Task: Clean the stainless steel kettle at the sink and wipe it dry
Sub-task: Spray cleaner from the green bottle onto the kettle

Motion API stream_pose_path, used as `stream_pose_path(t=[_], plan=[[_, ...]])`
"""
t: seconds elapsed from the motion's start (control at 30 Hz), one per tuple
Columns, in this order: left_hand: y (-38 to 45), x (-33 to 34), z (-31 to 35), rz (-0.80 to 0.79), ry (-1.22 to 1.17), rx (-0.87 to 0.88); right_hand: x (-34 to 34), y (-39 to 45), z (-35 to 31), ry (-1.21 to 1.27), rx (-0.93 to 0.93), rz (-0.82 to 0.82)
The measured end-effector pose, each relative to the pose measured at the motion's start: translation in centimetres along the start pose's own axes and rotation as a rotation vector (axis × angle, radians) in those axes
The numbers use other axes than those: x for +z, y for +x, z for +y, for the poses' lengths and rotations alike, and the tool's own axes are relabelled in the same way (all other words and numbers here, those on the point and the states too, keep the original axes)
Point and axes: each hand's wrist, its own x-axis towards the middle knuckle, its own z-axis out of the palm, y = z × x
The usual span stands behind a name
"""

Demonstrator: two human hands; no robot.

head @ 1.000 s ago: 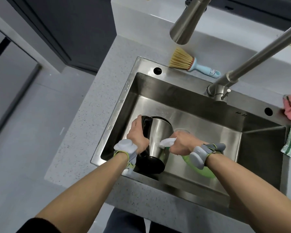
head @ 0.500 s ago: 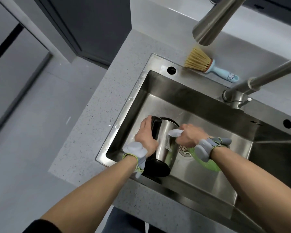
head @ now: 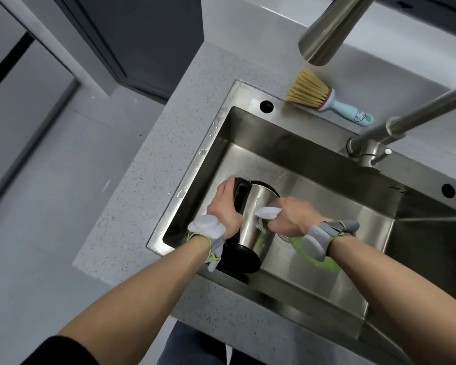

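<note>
Versus a second ago: I see the pink cloth and striped towel at the right edge gone from view, only a sliver of something at the far right now. Sink and hands sit further right and lower in frame. The right hand's white pad sits higher up the kettle wall than before; the left hand's hold is unchanged.

Near: both forearms bare, a dark sleeve at the left elbow, grey strap-on units with yellow-green trim on both wrists.

Left hand (head: 224,210) grip: fingers curled round the black handle side of the kettle (head: 257,219), thumb over the top edge. Kettle lies tilted inside the sink (head: 313,164) basin, black round base toward me at the near-left wall, open mouth pointing away. Body is brushed stainless, cylindrical, slightly tapered, with suds on its right flank.

Right hand (head: 291,217) grip: fingers pinched closed on a small white cleaning pad (head: 267,212), pad pressed against the kettle's steel side, just right of the left hand. I can't tell the pad's material.

Under the right wrist: a green round item (head: 317,260) on the basin floor, mostly hidden, touching or just beside the drain.

Sink is rectangular stainless, two round holes in the rim, wet patches along the left rim. Surface (head: 153,154) is grey speckled stone.

Far: a brush (head: 319,97) with tan bristles and a light blue handle lies on the back ledge. Steel faucet (head: 366,151) base at back right, spout (head: 324,35) overhead.
</note>
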Motion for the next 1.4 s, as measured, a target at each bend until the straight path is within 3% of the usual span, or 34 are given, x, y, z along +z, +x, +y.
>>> stream_pose_path(t=[0.17, 0.3, 0.43, 0.57, 0.7, 0.87, 1.07, 1.17, 1.27, 1.4], plan=[[1.2, 1.0, -0.5, 0.034, 0.092, -0.050, 1.8, -1.6, -0.4, -0.057, -0.134, 0.074], [2.2, 1.4, -0.9, 0.042, 0.151, -0.110, 2.8, -2.3, 0.3, 0.037, -0.093, 0.065], [2.5, 1.2, -2.1, 0.018, -0.010, -0.092, 3.7, -3.3, 1.6, 0.280, -0.097, 0.087], [2.5, 0.3, -1.8, 0.108, -0.160, -0.118, 5.0, -4.8, 3.2, 0.561, -0.097, 0.155], [1.4, -0.9, -0.8, 0.049, -0.315, -0.201, 4.5, -6.4, 4.1, 0.717, -0.132, 0.260], [-0.4, -4.5, 2.1, 0.043, -0.348, -0.135, 1.9, -7.9, 4.2, 0.655, -0.220, 0.397], [-4.9, -9.7, 8.4, 0.112, -0.071, 0.084, 0.2, -10.3, 3.8, 0.675, -0.337, 0.568], [-7.3, -10.6, 11.3, 0.166, 0.023, 0.142, -0.2, -11.2, 4.2, 0.542, -0.334, 0.578], [-9.2, -10.3, 12.7, 0.206, -0.016, 0.153, -0.7, -12.1, 5.0, 0.394, -0.317, 0.594], [-12.2, -8.8, 13.7, 0.264, -0.120, 0.170, -1.3, -14.1, 6.7, 0.382, -0.238, 0.641]])
